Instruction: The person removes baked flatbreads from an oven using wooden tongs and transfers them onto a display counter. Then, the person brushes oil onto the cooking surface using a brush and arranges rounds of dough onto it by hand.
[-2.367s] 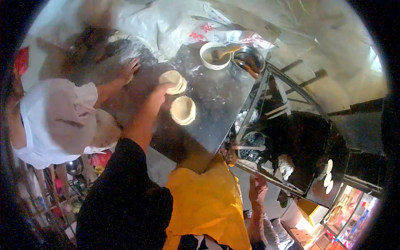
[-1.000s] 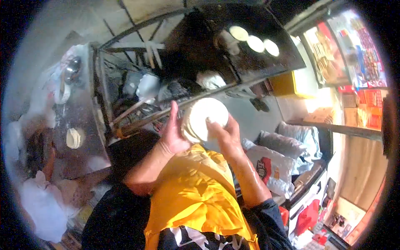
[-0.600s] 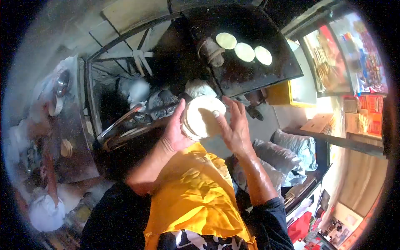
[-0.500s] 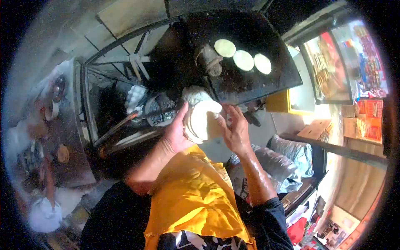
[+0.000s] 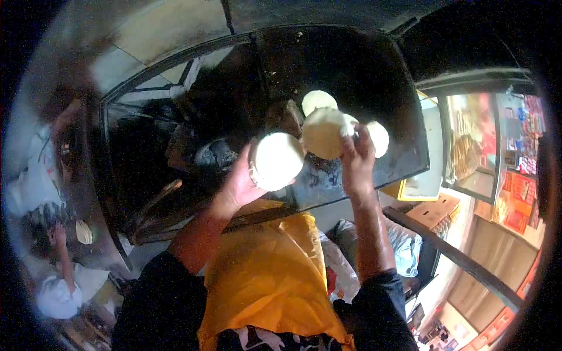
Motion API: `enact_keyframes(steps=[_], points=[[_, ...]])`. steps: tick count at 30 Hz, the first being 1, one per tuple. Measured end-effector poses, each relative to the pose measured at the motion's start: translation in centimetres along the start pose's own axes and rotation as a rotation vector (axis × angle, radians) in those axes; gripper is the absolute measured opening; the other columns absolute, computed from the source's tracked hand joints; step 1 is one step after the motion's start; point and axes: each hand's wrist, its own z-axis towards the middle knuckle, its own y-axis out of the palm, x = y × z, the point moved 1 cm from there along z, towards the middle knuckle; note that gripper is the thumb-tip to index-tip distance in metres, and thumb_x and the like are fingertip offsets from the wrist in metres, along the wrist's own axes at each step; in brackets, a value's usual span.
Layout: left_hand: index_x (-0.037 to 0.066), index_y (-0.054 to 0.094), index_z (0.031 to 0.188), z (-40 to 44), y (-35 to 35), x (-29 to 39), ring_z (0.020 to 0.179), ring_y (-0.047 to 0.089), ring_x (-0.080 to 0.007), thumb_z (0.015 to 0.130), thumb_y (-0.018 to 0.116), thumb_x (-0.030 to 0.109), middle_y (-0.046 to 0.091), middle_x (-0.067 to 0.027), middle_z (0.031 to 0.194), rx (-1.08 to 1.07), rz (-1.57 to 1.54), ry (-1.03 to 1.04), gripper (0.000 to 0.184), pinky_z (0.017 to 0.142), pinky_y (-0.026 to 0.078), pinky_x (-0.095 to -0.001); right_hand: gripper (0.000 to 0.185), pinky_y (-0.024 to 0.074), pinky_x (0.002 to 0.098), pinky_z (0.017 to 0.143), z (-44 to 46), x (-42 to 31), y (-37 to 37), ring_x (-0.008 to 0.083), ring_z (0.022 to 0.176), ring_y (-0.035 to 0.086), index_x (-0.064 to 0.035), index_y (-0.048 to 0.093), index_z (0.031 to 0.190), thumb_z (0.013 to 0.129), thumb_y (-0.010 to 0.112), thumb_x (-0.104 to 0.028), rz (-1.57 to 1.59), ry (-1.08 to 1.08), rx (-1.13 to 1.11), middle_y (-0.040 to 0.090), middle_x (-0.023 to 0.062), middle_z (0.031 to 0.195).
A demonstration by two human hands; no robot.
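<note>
A stack of round dough discs (image 5: 278, 162) rests in my left hand (image 5: 237, 182), its fingers wrapped under and behind it. My right hand (image 5: 357, 153) pinches one dough disc (image 5: 323, 133) by its edge, apart from the stack and over the dark griddle (image 5: 339, 58). Behind the held disc lies a pale round (image 5: 319, 103) on the griddle, and another round (image 5: 379, 139) lies to its right. A third round between them is mostly hidden by my right hand and the held disc.
At the left, a co-worker in white (image 5: 60, 297) reaches over a table beside more dough discs (image 5: 84, 232). A dark metal frame (image 5: 104, 169) with a stick (image 5: 161, 202) adjoins the griddle. To the right are a yellow-edged box (image 5: 422, 184), a cardboard box (image 5: 432, 210) and wrapped bags (image 5: 404, 245).
My right hand has lifted one disc off the stack and moved it right and up, over the griddle. My left hand keeps the stack. The view has shifted, so the griddle appears lower.
</note>
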Motion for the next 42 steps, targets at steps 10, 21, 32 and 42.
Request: enact_keyframes(steps=[10, 21, 32, 42], points=[[0.015, 0.040, 0.138, 2.8, -0.1, 1.7, 0.124, 0.046, -0.0387, 0.094, 0.037, 0.050, 0.043, -0.0154, 0.140, 0.213, -0.114, 0.072, 0.056, 0.099, 0.040, -0.0613, 0.032, 0.0505, 0.0288, 0.072, 20.1, 9.6, -4.5, 0.0187, 0.089, 0.059, 0.0021, 0.053, 0.117, 0.089, 0.062, -0.011, -0.092, 0.086, -0.084, 0.062, 0.0094, 0.100], [0.010, 0.045, 0.133, 11.7, 3.0, -0.4, 0.115, 0.055, -0.0326, 0.096, 0.034, 0.049, 0.054, -0.0122, 0.130, 0.140, 0.116, 0.035, 0.055, 0.095, 0.045, -0.0576, 0.041, 0.0471, 0.0345, 0.096, 11.5, 1.0, -2.3, 0.0192, 0.111, 0.058, -0.0044, 0.056, 0.124, 0.086, 0.068, -0.012, -0.356, 0.004, -0.797, 0.062, 0.0090, 0.117], [0.009, 0.043, 0.135, 14.7, 3.1, -1.8, 0.113, 0.057, -0.0334, 0.097, 0.030, 0.049, 0.056, -0.0134, 0.128, 0.179, 0.101, 0.012, 0.057, 0.092, 0.046, -0.0592, 0.030, 0.0496, 0.0351, 0.084, 12.7, 2.9, -6.0, 0.0253, 0.099, 0.063, -0.0023, 0.061, 0.109, 0.081, 0.070, -0.010, -0.570, -0.269, -0.543, 0.064, 0.0151, 0.110], [0.012, 0.046, 0.133, 13.5, 3.0, -0.7, 0.118, 0.053, -0.0361, 0.090, 0.043, 0.052, 0.053, -0.0120, 0.132, 0.161, 0.010, 0.096, 0.058, 0.096, 0.042, -0.0616, 0.022, 0.0486, 0.0371, 0.087, 21.4, 4.2, -9.8, 0.0209, 0.099, 0.056, -0.0028, 0.052, 0.112, 0.091, 0.046, -0.002, 0.185, 0.229, -0.020, 0.058, 0.0090, 0.109]])
